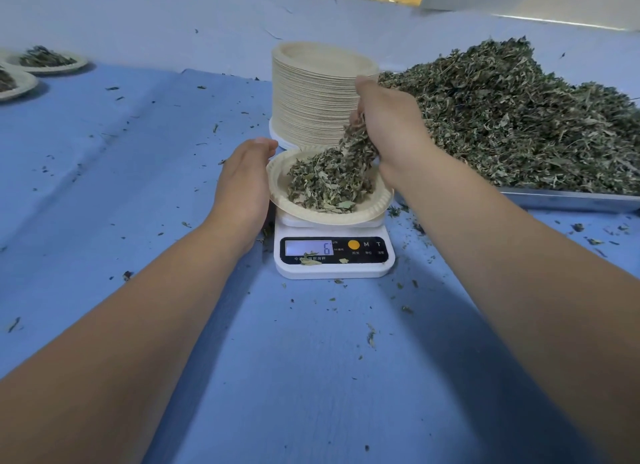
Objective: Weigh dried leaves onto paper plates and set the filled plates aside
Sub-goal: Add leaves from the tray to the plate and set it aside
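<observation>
Head view: portioning dried leaves on a scale. A paper plate (279,196) sits on the white scale (367,267) at the centre of the blue counter (138,193), and it already carries a loose mound of leaves (322,186). The lit display (309,248) appears to read a single digit, 6.

The right hand (388,124) hangs over the plate's 1 o'clock edge. It points downward and is curled round a clump of leaves (358,141), which trails from it into the mound. The left hand (242,183) lies along the plate's 9 to 10 o'clock rim. Its fingers (261,146) are nearly straight and hold nothing; whether they touch the rim cannot be told.

From the scale:
- **12 o'clock:** a tall stack of empty plates (311,96).
- **2 o'clock:** the supply heap (519,117), on a metal tray (571,202).
- **10 o'clock, well apart:** two filled plates (74,65).

The governing relation is that the plate lies directly beneath the right hand's grasp, so opening that grasp should be enough to drop leaves onto it. The plate is round and has no long axis to align. The left hand is the nearer to the rim and is on the same side as the filled plates. It is therefore probably the hand to carry this plate toward 10 o'clock once the reading is judged sufficient.
</observation>
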